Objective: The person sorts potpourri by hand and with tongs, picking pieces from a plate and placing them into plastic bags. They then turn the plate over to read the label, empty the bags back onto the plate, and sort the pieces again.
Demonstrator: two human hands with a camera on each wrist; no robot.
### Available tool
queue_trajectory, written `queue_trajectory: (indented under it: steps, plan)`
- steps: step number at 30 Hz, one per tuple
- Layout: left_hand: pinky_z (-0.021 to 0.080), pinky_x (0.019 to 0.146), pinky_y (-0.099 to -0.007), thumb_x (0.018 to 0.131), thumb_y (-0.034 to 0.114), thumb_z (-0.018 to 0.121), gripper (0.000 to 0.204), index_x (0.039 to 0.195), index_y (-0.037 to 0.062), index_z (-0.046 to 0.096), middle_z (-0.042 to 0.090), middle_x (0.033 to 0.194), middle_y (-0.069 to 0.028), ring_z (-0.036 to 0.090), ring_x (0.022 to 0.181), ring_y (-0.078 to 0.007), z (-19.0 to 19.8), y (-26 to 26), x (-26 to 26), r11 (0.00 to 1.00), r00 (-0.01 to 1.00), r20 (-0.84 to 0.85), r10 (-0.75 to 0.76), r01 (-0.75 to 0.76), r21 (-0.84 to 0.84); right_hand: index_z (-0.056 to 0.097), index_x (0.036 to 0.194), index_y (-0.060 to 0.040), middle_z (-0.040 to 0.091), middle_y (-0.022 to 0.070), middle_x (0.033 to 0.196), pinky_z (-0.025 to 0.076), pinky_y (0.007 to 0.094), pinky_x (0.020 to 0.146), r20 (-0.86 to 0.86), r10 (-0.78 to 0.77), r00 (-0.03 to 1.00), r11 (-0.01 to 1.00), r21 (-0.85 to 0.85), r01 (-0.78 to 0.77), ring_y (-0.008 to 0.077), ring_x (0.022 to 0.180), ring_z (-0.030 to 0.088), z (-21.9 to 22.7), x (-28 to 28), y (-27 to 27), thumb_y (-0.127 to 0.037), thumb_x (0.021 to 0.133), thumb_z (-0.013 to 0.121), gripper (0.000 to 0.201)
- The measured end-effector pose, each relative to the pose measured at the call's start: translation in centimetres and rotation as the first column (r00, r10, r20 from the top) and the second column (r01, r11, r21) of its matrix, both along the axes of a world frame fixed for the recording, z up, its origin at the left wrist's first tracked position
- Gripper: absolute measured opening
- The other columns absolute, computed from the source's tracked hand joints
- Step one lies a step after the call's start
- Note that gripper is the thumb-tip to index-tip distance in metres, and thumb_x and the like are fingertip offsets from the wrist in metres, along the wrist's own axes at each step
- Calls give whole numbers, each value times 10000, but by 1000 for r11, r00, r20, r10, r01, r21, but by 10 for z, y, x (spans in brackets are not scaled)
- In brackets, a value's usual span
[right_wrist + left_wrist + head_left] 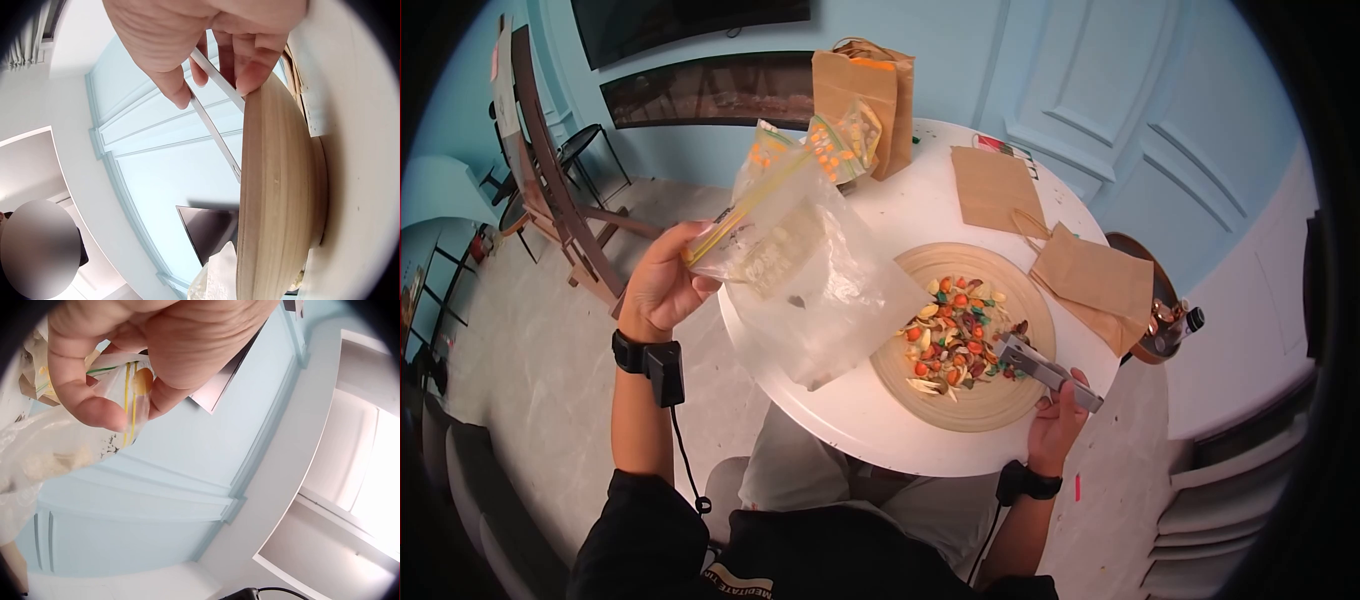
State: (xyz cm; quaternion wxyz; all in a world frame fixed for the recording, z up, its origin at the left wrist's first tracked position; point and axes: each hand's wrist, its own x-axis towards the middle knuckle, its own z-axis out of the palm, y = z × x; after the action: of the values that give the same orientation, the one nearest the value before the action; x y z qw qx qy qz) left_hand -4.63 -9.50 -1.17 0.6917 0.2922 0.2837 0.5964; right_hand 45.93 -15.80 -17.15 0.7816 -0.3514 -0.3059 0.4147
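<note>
My left hand (668, 285) pinches the yellow-striped zip edge of a clear plastic bag (830, 290) between thumb and fingers; a pale patch shows on the bag, which hangs left of the bowl. In the left wrist view the thumb and a finger of that hand (137, 356) press on the zip strip (130, 400). My right hand (1057, 425) holds metal tongs (1050, 372), their tips at the colourful dried pieces (960, 335) in the round wooden bowl (970, 415). In the right wrist view the tongs' two arms stand apart, and the bowl's side (275, 187) hides their tips.
Filled zip bags (840, 145) and an upright brown paper bag (865, 105) stand at the back of the white table (800, 400). Flat paper bags (997, 190) lie right of them, another (1095, 280) by the right edge. A brown container with a bottle (1193, 322) is beyond.
</note>
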Motion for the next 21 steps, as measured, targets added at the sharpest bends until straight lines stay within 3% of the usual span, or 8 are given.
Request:
queue_trajectory:
  steps: [3,21]
  plan:
    - [502,460,-207,984,151,567,314,1182,-88,613,709,1069,-162,679,734,-138,0,-2,1,999,997,60,-45,45,8,470,1385,-41,690,93,1146,438,240,663,49,26,998,1000,-17,-25,107,934,647,-2,3,-1,-204,1019,636,434]
    - [529,452,-215,997,135,492,465,1372,-139,464,671,1197,-225,718,757,-170,-1,-10,-2,981,972,153,-180,167,95,467,1376,-46,692,92,1136,445,240,669,34,16,999,1000,-27,-15,119,913,649,4,-2,0,-207,1020,636,426]
